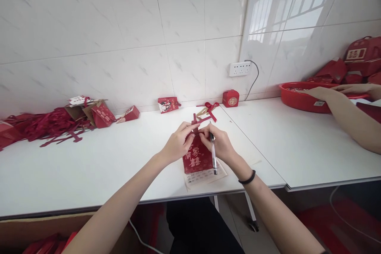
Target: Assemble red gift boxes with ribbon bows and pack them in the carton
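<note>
My left hand and my right hand meet over a flat red paper bag with gold characters, lying on a sheet of paper on the white table. Both hands pinch the dark red ribbon handle at the bag's top. A black-and-clear pen is tucked in my right hand, pointing toward me. A black band circles my right wrist.
A heap of red ribbons and folded bags lies at the far left. Small red boxes and a ribbon bow stand by the wall. Another person's arms reach to a red basin at right. A wall socket hangs above.
</note>
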`<state>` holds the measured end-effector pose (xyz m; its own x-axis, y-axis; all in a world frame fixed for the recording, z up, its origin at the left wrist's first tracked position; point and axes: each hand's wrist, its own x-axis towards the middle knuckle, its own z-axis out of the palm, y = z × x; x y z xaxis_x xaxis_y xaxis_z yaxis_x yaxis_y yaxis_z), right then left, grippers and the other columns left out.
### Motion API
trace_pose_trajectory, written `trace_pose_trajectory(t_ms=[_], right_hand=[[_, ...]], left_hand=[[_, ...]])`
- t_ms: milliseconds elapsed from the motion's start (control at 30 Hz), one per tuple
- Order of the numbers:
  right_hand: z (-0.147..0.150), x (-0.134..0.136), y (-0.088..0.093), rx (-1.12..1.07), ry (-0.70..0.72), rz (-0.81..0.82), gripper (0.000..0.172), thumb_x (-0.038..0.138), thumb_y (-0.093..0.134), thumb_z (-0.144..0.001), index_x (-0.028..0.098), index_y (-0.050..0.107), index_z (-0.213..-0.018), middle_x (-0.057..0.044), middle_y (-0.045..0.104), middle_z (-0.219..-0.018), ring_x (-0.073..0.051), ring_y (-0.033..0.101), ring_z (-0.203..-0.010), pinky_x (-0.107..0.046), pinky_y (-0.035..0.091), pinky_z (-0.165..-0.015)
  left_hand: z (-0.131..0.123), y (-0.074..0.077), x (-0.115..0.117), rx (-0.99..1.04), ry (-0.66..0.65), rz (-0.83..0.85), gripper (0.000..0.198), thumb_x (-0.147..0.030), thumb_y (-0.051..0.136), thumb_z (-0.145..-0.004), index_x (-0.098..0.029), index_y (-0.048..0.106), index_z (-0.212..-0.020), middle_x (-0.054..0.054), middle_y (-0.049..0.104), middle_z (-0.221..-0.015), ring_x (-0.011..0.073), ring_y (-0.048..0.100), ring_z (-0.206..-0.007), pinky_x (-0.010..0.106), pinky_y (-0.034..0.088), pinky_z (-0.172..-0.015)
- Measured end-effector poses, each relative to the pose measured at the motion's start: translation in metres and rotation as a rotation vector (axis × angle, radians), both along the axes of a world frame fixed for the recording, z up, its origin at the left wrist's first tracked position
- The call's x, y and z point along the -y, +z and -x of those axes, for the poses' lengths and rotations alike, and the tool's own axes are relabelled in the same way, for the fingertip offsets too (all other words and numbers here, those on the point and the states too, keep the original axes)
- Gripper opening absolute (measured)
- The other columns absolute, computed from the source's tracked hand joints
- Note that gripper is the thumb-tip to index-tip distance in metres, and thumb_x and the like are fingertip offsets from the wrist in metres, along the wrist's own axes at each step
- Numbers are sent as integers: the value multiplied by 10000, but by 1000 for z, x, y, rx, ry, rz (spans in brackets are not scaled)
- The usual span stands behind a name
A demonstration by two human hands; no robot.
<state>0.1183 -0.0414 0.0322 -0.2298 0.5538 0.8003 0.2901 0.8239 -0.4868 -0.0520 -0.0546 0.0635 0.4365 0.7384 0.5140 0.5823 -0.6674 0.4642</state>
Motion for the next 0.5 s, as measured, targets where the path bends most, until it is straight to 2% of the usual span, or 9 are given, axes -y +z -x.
trace_pose_trajectory(t_ms=[233, 500], right_hand=[[-2, 1, 2, 5, 16, 26, 159, 205, 457, -830, 217, 349, -713, 7, 533, -714, -119, 451, -585, -227, 370, -556], [1, 0, 3, -2, 23, 24, 179, 194, 451, -824, 220, 313, -712, 12, 533, -712, -120, 439, -571, -223, 367, -543]], left_hand=[[-1, 0, 1, -10, -6, -45, 343, -158, 363, -888, -207, 532, -1183, 50, 542, -1014, 126, 552, -795, 256, 481, -755], [-2, -7, -3, 38, 3, -82, 322, -119, 385, -878, -202, 556, -1137, 48, 552, -989, 140, 573, -846, 276, 492, -763]])
